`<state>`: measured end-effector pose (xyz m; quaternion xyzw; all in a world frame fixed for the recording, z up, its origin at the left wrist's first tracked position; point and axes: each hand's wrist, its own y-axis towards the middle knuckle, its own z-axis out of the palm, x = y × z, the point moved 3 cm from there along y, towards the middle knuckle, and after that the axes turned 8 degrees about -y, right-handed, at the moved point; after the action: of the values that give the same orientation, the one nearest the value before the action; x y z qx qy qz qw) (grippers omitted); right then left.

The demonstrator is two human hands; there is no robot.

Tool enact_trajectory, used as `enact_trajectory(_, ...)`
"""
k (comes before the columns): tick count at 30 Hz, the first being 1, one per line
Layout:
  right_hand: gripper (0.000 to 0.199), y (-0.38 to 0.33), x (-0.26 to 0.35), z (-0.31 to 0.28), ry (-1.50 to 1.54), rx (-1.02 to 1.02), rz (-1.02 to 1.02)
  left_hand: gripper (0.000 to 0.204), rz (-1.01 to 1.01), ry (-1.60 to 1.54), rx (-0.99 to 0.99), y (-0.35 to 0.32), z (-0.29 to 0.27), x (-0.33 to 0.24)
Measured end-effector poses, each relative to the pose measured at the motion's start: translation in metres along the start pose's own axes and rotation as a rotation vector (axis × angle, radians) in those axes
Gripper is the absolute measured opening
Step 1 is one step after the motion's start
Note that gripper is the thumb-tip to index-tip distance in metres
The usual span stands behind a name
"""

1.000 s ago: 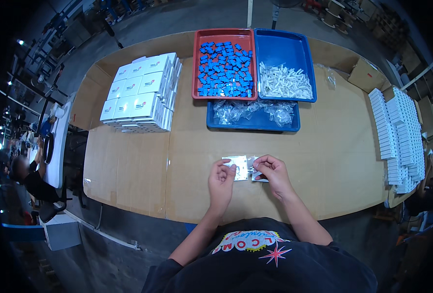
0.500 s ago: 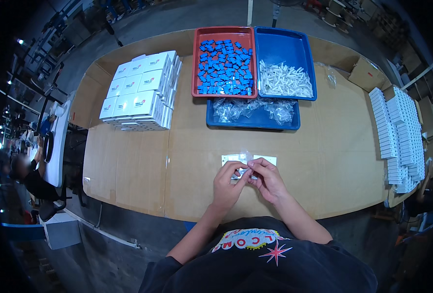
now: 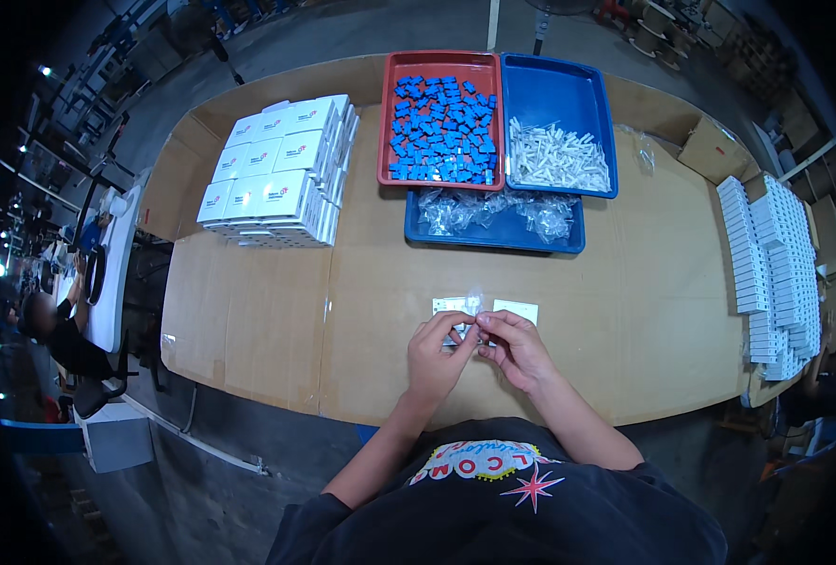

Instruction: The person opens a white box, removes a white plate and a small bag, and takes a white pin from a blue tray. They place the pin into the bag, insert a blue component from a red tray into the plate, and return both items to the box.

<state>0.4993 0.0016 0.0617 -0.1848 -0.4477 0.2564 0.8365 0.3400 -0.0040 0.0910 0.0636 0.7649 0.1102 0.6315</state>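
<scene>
Close together over the near middle of the cardboard-covered table [image 3: 248, 320], my two hands meet at the fingertips. My left hand [image 3: 439, 347] is closed in a pinch, and so is my right hand [image 3: 515, 347]. Between them a small clear plastic bag [image 3: 474, 303] sticks up past the fingers; anything inside it is too small to make out. Under and just beyond my hands lie a white printed piece [image 3: 448, 305] on the left and a flat white piece [image 3: 521, 310] on the right, both partly covered by my fingers.
Beyond my hands, a blue tray [image 3: 493, 241] holds clear bags. Behind it stand a red tray [image 3: 387, 122] of blue connector-like parts and a blue tray [image 3: 559, 85] of white sticks. White boxes [image 3: 272, 188] are stacked left, more [image 3: 766, 264] right. Someone [image 3: 60, 334] sits far left.
The view has shifted slightly, so the table and trays appear a little further right. My hands keep the same pinch with hardly any movement.
</scene>
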Motion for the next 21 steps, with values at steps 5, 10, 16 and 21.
enact_trajectory(5,0.013,0.0003,-0.0025,0.0001,0.013,-0.019,0.003,0.020,0.127,0.140,-0.007,0.0017,-0.0013,-0.0053)
enact_trajectory(10,0.015,0.0001,-0.0036,-0.0012,0.033,-0.004,-0.002,0.021,0.138,0.186,-0.006,0.0012,-0.0009,-0.0061)
enact_trajectory(16,0.014,-0.0011,-0.0022,0.0015,0.014,-0.009,-0.009,0.021,0.167,0.228,-0.013,0.0011,-0.0015,-0.0095)
enact_trajectory(21,0.013,-0.0051,0.0022,0.0076,-0.126,-0.089,-0.086,0.018,0.142,0.241,-0.010,-0.0008,-0.0010,-0.0071)
